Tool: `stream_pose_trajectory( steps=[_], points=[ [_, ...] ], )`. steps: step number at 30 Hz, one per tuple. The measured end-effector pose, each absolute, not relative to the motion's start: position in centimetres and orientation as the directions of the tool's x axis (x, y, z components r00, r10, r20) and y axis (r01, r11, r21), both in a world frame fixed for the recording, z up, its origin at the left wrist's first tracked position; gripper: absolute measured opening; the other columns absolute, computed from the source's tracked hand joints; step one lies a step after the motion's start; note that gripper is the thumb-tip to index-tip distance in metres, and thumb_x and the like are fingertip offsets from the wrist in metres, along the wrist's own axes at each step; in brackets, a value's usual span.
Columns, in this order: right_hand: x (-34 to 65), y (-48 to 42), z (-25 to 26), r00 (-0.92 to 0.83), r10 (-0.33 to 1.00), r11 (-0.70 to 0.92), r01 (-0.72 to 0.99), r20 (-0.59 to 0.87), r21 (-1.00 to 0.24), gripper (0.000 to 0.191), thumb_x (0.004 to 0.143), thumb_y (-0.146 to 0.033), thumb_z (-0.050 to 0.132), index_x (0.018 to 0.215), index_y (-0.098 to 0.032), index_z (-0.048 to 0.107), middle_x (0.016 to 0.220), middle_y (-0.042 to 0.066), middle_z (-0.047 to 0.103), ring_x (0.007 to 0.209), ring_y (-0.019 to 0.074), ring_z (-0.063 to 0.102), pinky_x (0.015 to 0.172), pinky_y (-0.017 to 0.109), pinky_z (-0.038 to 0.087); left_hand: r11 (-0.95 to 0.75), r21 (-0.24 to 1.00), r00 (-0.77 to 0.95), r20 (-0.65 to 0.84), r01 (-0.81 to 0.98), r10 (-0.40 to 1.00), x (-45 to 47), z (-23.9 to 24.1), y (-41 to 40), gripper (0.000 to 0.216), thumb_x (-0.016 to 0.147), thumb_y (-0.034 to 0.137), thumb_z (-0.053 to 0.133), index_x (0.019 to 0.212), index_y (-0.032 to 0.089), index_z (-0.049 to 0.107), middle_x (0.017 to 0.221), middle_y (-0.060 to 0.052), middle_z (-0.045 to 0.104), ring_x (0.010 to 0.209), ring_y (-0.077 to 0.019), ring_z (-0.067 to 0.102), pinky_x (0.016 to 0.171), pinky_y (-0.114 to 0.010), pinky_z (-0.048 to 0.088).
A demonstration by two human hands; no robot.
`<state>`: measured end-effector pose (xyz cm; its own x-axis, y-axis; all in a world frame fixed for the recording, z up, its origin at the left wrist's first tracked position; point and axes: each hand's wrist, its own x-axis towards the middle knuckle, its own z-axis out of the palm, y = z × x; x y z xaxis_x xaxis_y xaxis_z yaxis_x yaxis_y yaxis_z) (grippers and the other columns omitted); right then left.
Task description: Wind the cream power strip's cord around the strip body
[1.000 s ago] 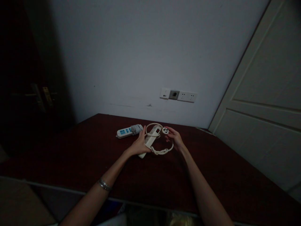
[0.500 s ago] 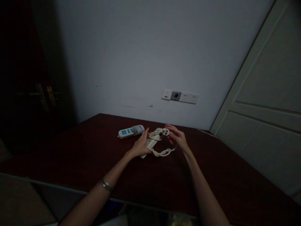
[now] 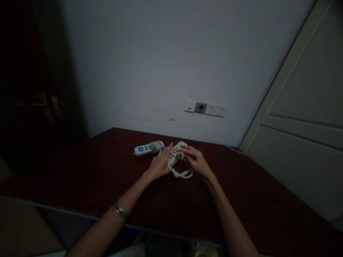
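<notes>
A white power strip (image 3: 173,161) lies slanted on the dark red table, its cord (image 3: 183,175) twisted in a loop on the near side. My left hand (image 3: 160,164) is closed around the strip's left side, the thumb hidden by the hand. Over the strip, my right hand (image 3: 196,160) pinches the plug (image 3: 180,156), whose metal prongs show toward the left. Left of these rests a second power strip (image 3: 144,150) with blue socket faces and a grey cord wound round its right end.
Behind the dark red table (image 3: 171,207) rises a pale wall with a row of wall sockets (image 3: 215,110). A white panelled door (image 3: 302,150) stands on the right, and a dark door with a handle (image 3: 46,107) on the left.
My right hand has moved left with the plug, bringing it down over the white power strip. The loop of cord has drawn in leftward. My left hand stays on the strip.
</notes>
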<state>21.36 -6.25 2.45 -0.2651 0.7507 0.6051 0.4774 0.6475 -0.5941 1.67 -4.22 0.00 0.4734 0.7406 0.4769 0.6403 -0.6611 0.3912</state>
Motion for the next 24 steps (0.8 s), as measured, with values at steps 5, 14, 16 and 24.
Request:
stream_pose_trajectory(
  steps=[5,14,16,24],
  points=[
    [21.09,-6.07,2.3,-0.181,0.732,0.648,0.481,0.657,-0.59,0.032,0.082,-0.021,0.047,0.112,-0.021,0.058,0.104,0.008,0.057,0.08,0.0163,0.058,0.068,0.03,0.049,-0.661,0.263,0.486,0.501,0.703,0.716,1.53,0.36,-4.38,0.095,0.076,0.032,0.057,0.142,0.025,-0.009,0.147,-0.011,0.022,0.129,-0.0296,0.027,0.09,-0.04,0.041],
    [20.96,-5.59,2.11,-0.193,0.665,0.702,0.493,0.722,-0.514,0.033,0.082,-0.016,0.045,0.112,-0.021,0.058,0.095,0.006,0.051,0.09,0.0169,0.052,0.08,0.031,0.043,-0.611,-0.007,0.528,0.511,0.791,0.678,1.52,-0.08,-3.82,0.096,0.076,0.025,0.053,0.14,0.012,-0.018,0.149,-0.016,0.014,0.125,-0.0304,0.03,0.081,-0.034,0.047],
    [20.89,-5.65,2.1,-0.184,0.675,0.689,0.501,0.714,-0.523,0.028,0.082,-0.016,0.045,0.106,-0.021,0.059,0.092,0.005,0.05,0.085,0.0169,0.053,0.075,0.03,0.045,-0.611,-0.01,0.536,0.491,0.792,0.687,1.46,-0.05,-3.79,0.096,0.076,0.027,0.053,0.141,0.014,-0.017,0.149,-0.014,0.015,0.124,-0.03,0.031,0.08,-0.034,0.048],
    [21.2,-5.28,1.52,-0.057,0.65,0.642,0.575,0.758,-0.507,0.012,0.083,-0.019,0.043,0.09,-0.02,0.052,0.09,0.004,0.051,0.074,0.0156,0.055,0.07,0.03,0.046,-0.657,-0.003,0.593,0.433,0.754,0.679,1.7,0.24,-4.72,0.1,0.076,0.036,0.056,0.14,0.021,-0.019,0.149,-0.011,0.014,0.124,-0.0313,0.029,0.078,-0.035,0.048]
  ],
)
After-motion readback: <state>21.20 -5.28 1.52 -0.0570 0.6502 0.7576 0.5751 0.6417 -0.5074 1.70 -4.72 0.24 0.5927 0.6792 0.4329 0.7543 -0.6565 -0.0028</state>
